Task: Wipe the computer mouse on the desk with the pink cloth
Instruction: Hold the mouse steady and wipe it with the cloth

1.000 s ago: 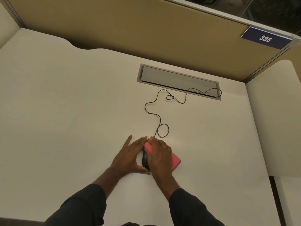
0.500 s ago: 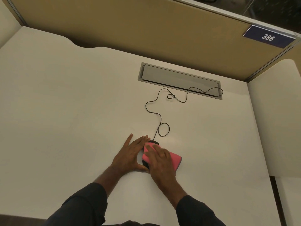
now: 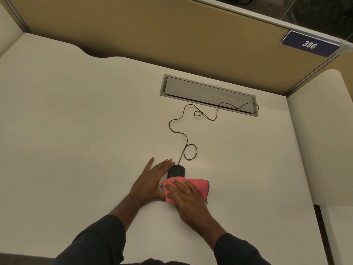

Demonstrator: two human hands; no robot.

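A black wired computer mouse (image 3: 176, 171) lies on the white desk (image 3: 76, 131), its front half showing. The pink cloth (image 3: 200, 185) covers the mouse's rear half. My right hand (image 3: 188, 201) lies flat on the cloth, pressing it onto the mouse. My left hand (image 3: 150, 180) rests against the mouse's left side, fingers stretched out on the desk, thumb toward the near end. The mouse's near part is hidden under cloth and hand.
The mouse's thin black cable (image 3: 188, 142) loops across the desk into a grey cable hatch (image 3: 208, 94) at the back. Tan partition walls stand behind, with a blue sign reading 386 (image 3: 309, 44). A second white desk surface (image 3: 324, 140) adjoins on the right.
My right hand has drawn the pink cloth back toward me along the mouse, baring its front half. My left hand has stayed in place beside the mouse.
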